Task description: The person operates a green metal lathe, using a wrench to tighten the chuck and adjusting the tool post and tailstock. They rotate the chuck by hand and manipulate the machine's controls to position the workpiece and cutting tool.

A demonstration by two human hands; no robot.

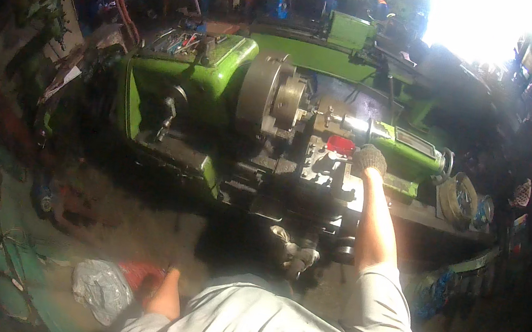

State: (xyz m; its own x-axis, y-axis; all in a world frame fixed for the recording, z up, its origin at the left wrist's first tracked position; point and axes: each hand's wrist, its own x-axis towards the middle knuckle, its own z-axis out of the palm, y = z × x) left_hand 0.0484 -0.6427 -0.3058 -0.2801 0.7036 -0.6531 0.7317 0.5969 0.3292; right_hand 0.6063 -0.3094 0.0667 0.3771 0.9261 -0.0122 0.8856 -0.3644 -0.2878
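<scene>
My right hand [370,158], in a grey knit glove, reaches out to the lathe's green tailstock [405,157]. Its fingers look curled in, and whatever they grip is hidden beneath the glove. Just left of the glove, a small red tray [340,145] sits on the lathe carriage [328,166]. Beyond it, a drill chuck [329,115] on the tailstock's shiny quill points at the big lathe chuck [262,95], which clamps a round metal workpiece [288,103]. My left hand [170,278] is low at my side near a red cloth-like thing [135,274]; its fingers cannot be made out.
Hand tools lie on the green headstock [228,63]. A lever [167,119] juts from its front. Rags [298,255] hang at the lathe's near side. A round pan [457,199] stands at the right end. A clear plastic bag [101,288] lies at lower left.
</scene>
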